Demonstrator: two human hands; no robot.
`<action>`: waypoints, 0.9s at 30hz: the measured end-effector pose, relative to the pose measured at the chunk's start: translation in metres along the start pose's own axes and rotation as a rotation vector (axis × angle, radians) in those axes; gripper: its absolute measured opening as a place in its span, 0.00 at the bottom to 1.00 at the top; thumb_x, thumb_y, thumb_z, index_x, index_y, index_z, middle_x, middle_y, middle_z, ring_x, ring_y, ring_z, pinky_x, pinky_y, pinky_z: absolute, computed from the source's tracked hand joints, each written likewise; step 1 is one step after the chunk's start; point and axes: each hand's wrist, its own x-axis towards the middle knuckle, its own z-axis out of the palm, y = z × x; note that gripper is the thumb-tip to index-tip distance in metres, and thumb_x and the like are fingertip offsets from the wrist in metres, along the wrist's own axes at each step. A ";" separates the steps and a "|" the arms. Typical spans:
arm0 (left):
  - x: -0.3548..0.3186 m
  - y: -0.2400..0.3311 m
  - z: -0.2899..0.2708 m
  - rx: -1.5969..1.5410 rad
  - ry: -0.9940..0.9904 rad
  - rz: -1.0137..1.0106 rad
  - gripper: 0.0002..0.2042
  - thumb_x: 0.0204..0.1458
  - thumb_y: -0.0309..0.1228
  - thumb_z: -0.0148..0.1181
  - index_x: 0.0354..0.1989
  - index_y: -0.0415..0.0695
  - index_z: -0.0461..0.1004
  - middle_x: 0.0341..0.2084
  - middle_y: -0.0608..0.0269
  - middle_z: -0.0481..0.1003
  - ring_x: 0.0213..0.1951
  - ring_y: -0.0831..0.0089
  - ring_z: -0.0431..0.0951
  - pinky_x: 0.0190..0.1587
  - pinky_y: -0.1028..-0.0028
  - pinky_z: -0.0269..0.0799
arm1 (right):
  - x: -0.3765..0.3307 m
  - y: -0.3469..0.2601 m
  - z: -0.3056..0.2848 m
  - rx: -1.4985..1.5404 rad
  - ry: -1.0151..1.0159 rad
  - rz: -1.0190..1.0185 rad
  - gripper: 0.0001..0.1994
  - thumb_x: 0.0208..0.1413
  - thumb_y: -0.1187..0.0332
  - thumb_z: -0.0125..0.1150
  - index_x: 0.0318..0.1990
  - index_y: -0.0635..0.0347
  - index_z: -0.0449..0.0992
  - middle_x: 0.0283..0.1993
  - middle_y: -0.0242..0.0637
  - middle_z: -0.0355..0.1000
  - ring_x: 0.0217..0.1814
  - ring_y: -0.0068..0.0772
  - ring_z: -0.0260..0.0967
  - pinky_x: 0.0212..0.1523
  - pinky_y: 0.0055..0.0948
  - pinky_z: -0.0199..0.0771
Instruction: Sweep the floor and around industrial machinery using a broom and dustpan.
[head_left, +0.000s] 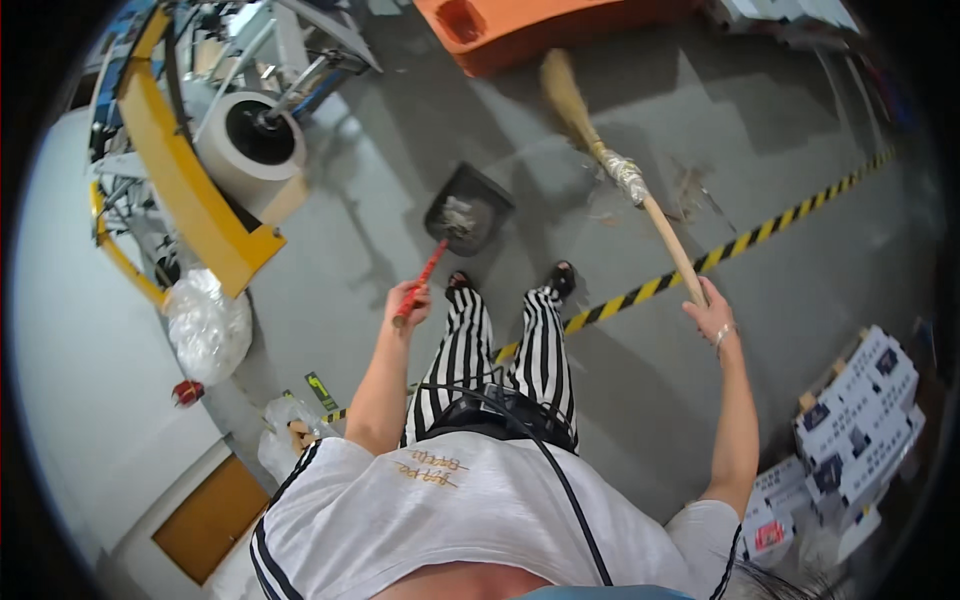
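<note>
My left hand [408, 302] is closed round the red handle of a black dustpan [481, 192]. A clump of grey debris [459, 217] lies in the pan, which is on or close to the floor ahead of my feet. Out to the right, my right hand [710, 310] grips the wooden stick of a straw broom [660, 222]. Clear wrapping binds the stick to the bristles, which point away from me near an orange plastic object. Bits of litter [688, 193] are scattered on the grey floor to the right of the broom stick.
A yellow-framed machine [190, 180] carrying a large white roll [243, 165] stands at the left. Below it sits a clear plastic bag [208, 325]. The orange plastic object [540, 22] is at the far side. Black-and-yellow floor tape [740, 245] runs diagonally; white boxes [855, 420] are stacked at right.
</note>
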 end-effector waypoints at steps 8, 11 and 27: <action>-0.005 -0.026 0.057 0.059 -0.020 -0.101 0.06 0.51 0.24 0.39 0.32 0.33 0.57 0.18 0.60 0.63 0.11 0.82 0.59 0.09 0.88 0.58 | 0.134 -0.012 0.031 -0.478 0.063 0.011 0.19 0.47 0.60 0.44 0.44 0.61 0.65 0.36 0.45 0.69 0.35 0.41 0.68 0.35 0.37 0.68; -0.006 -0.020 0.056 0.033 -0.025 -0.132 0.05 0.50 0.25 0.40 0.30 0.35 0.59 0.15 0.63 0.63 0.10 0.83 0.59 0.10 0.88 0.59 | 0.115 0.023 0.027 -0.442 -0.001 0.214 0.20 0.47 0.57 0.43 0.43 0.61 0.68 0.44 0.46 0.66 0.44 0.47 0.64 0.44 0.38 0.63; 0.003 0.062 0.008 -0.250 0.092 0.239 0.06 0.47 0.23 0.41 0.27 0.31 0.58 0.17 0.60 0.64 0.13 0.79 0.64 0.12 0.87 0.64 | -0.088 -0.062 -0.050 0.388 0.022 0.091 0.14 0.49 0.71 0.49 0.45 0.61 0.66 0.15 0.23 0.57 0.12 0.12 0.52 0.09 0.16 0.54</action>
